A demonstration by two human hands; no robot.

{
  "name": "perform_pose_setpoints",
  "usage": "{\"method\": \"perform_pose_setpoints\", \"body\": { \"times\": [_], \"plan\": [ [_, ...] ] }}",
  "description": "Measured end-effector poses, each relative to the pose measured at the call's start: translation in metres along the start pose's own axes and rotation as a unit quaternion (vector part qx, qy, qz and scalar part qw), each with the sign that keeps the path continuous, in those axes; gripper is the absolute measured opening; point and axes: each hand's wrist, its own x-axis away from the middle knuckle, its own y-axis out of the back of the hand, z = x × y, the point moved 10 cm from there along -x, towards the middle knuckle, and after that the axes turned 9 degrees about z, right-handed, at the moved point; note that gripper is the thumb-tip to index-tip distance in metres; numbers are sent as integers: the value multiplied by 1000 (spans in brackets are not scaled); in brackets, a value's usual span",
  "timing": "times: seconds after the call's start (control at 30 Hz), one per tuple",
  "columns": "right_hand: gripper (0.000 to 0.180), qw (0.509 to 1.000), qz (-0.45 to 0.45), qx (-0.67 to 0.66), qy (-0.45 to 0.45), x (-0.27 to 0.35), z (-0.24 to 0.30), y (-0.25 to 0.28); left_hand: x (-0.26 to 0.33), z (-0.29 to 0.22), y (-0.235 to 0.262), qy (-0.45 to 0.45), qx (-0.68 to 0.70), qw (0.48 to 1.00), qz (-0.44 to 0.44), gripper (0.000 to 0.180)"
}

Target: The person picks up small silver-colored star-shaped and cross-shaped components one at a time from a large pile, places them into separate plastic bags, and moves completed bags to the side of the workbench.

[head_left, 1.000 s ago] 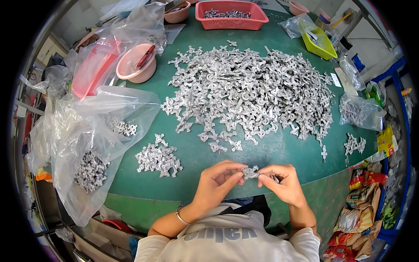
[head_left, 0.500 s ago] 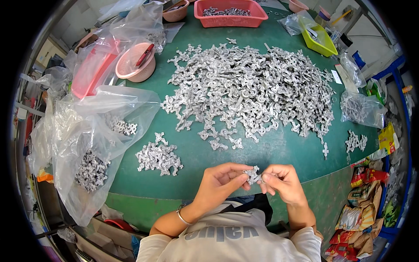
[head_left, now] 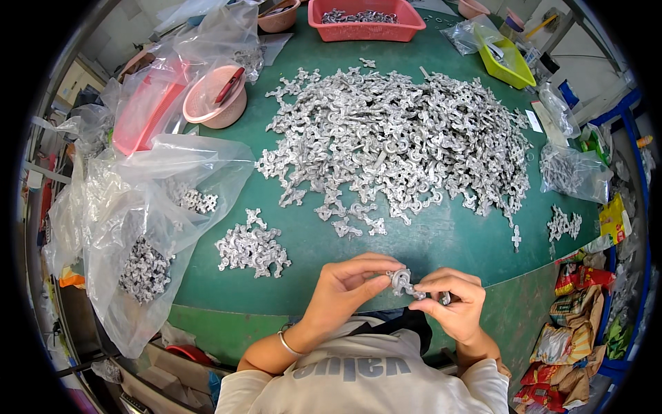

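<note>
Close to the table's front edge, my left hand point(head_left: 350, 281) pinches a small grey metal casting point(head_left: 400, 280) between thumb and fingers, its round curled part facing up. The thumb and forefinger of my right hand point(head_left: 454, 302) close on the lower right end of the same casting. Something small, dark and shiny shows among my right fingers; its kind I cannot make out. Beyond my hands spreads a big heap of similar grey castings point(head_left: 393, 138). A smaller pile point(head_left: 253, 247) lies to the left of my hands.
On the green table point(head_left: 331, 259), clear plastic bags point(head_left: 172, 221) of castings lie at left, beside a pink bowl point(head_left: 215, 103) with a red-handled tool. A red tray point(head_left: 365, 31) of metal parts stands at the back, a yellow-green basket point(head_left: 507, 63) at back right. A few castings point(head_left: 564, 223) lie far right.
The casting has been turned in my fingers, so its round curled part now shows. My right hand has shifted slightly right and down, with its fingers now over the casting's end.
</note>
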Motion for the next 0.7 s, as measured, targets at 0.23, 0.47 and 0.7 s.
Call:
{"method": "perform_pose_setpoints", "body": {
  "times": [0.23, 0.47, 0.7],
  "plan": [
    [23, 1000, -8, 13, 11, 0, 3, 0, 2, -3, -1, -10, 23, 1000, 0, 19],
    [22, 1000, -18, 17, 14, 1, 4, 1, 2, 0, 0, -10, 23, 1000, -1, 18],
    [22, 1000, -24, 2, 5, 2, 1, 1, 2, 1, 0, -11, 47, 999, -5, 18]
  ]
}}
